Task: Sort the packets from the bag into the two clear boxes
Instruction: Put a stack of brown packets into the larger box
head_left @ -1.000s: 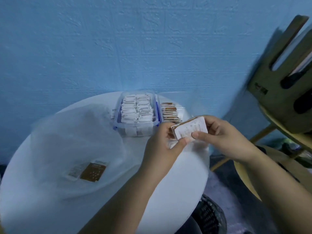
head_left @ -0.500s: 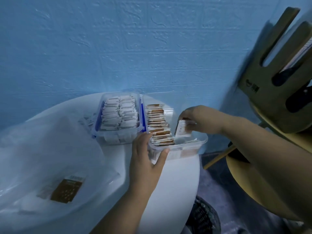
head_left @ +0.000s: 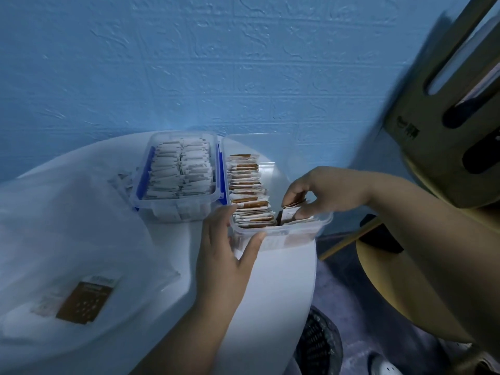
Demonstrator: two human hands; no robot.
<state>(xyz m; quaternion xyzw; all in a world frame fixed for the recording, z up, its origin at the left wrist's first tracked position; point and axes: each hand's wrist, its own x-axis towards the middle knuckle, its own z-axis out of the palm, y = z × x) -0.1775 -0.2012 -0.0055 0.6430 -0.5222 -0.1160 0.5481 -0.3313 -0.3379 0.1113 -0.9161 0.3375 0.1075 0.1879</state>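
Observation:
Two clear boxes stand side by side at the back of the round white table (head_left: 276, 280). The left box (head_left: 176, 211) is packed with white packets. The right box (head_left: 297, 235) holds a row of brown-and-white packets (head_left: 247, 190). My left hand (head_left: 228, 250) grips the right box's near left corner. My right hand (head_left: 322, 192) reaches into that box's near end and pinches a small stack of packets (head_left: 289, 213) standing upright there. A translucent plastic bag (head_left: 67, 239) covers the table's left side, with a brown packet (head_left: 84, 303) inside it.
A blue textured wall is right behind the boxes. A wooden chair (head_left: 443, 125) stands at the right, close to my right arm. A dark mesh bin (head_left: 316, 345) sits on the floor below the table's edge. Loose white packets (head_left: 121, 180) lie left of the left box.
A second ago both hands held the packet stack in front of the boxes. My right hand carried it into the right box; my left hand took hold of that box's corner.

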